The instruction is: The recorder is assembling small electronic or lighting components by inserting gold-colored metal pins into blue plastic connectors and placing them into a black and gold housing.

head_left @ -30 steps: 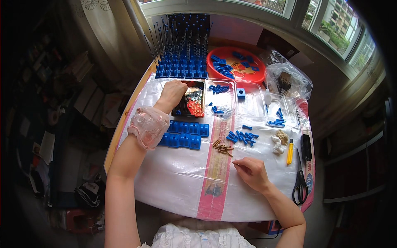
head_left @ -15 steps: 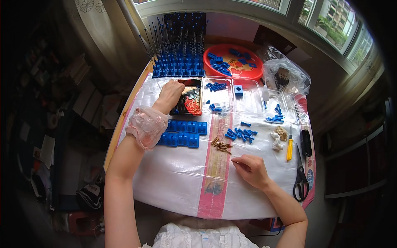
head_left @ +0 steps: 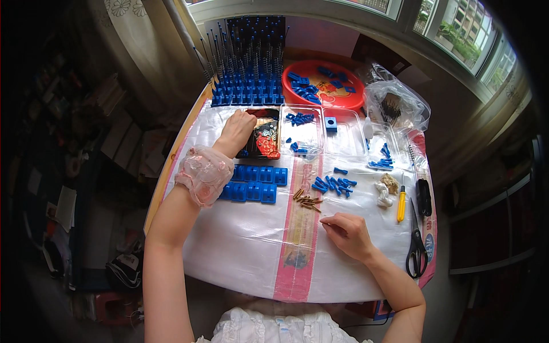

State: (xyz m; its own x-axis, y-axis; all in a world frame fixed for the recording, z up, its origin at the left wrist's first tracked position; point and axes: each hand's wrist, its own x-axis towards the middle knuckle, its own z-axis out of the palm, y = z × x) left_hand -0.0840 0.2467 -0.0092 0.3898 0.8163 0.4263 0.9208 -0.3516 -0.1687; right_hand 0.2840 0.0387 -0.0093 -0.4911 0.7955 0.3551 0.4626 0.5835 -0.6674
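My left hand [head_left: 237, 132] reaches over the left side of a black tray [head_left: 247, 151] holding small metal pieces and red ones. Its fingers are curled together at the tray; whatever they hold is hidden. My right hand [head_left: 346, 233] rests low over the table in a pinch, with something too small to name at the fingertips. Just beyond it lie several brass-coloured pins [head_left: 309, 201] in a loose pile. A group of small blue plastic pieces [head_left: 334, 185] is farther off. Two rows of blue blocks [head_left: 257, 193] sit side by side below the black tray.
Tall rods with springs stand in blue bases [head_left: 246, 94] at the back left. A red round tray [head_left: 290, 64] holds blue parts. Clear boxes [head_left: 343, 150] line the middle. Scissors [head_left: 417, 251], a yellow-handled tool [head_left: 401, 208] and a plastic bag [head_left: 400, 86] are at the right.
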